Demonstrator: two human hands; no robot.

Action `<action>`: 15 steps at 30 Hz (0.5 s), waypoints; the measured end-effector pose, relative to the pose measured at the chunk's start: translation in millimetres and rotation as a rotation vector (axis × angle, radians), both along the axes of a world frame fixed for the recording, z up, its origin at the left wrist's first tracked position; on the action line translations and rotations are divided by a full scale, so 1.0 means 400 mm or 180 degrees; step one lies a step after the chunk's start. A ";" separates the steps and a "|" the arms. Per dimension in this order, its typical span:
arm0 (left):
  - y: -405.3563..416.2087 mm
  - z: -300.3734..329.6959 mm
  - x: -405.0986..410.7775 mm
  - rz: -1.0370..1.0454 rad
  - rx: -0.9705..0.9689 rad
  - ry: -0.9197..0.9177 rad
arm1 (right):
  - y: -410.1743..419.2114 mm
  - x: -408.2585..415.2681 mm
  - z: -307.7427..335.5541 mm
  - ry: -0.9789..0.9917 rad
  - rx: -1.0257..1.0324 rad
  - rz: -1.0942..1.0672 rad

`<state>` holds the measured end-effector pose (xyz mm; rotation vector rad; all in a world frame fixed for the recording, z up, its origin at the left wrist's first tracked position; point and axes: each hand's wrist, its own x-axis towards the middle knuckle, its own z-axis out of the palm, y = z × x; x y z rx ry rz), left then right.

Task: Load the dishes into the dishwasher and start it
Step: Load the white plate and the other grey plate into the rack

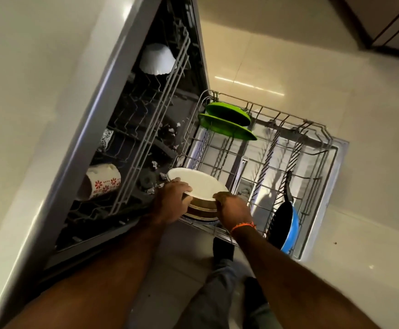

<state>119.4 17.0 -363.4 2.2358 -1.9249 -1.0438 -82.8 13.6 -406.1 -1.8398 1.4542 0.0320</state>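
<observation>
Over the near corner of the pulled-out lower rack (260, 162), 2 hands hold a white plate (197, 182). The left hand (172, 203) curls its fingers over the plate's near left rim. The right hand (233, 207) pinches the near right rim, and an orange band (242, 226) sits on that wrist. Under the plate is a stack of other dishes with brown sides (202, 210), resting in the rack.

At the far left of the same rack, 2 green plates (227, 119) stand on edge, 1 just behind the other. At the near right side, a blue pan (286, 224) with a black inside stands on its side, handle pointing up.

The dishwasher (103, 98) is open, and its door (336, 150) lies flat under the rack. In the upper rack (151, 129), a white bowl (157, 59) sits upside down at the far end. A cup with red flowers (102, 181) lies on its side at the near end. The floor (360, 91) is pale shiny tile. The person's legs in grey trousers (220, 288) show below the arms.
</observation>
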 end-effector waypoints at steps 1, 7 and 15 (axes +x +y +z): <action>-0.003 -0.018 0.003 -0.0015 0.0059 0.0006 | -0.001 0.007 -0.018 0.0016 0.0043 -0.0033; -0.024 -0.054 0.002 -0.0001 0.0244 0.0059 | -0.010 0.037 -0.047 0.0230 0.0227 -0.0013; -0.032 0.032 -0.005 0.0189 0.0411 0.0090 | -0.033 0.033 0.050 0.0506 0.0259 0.0182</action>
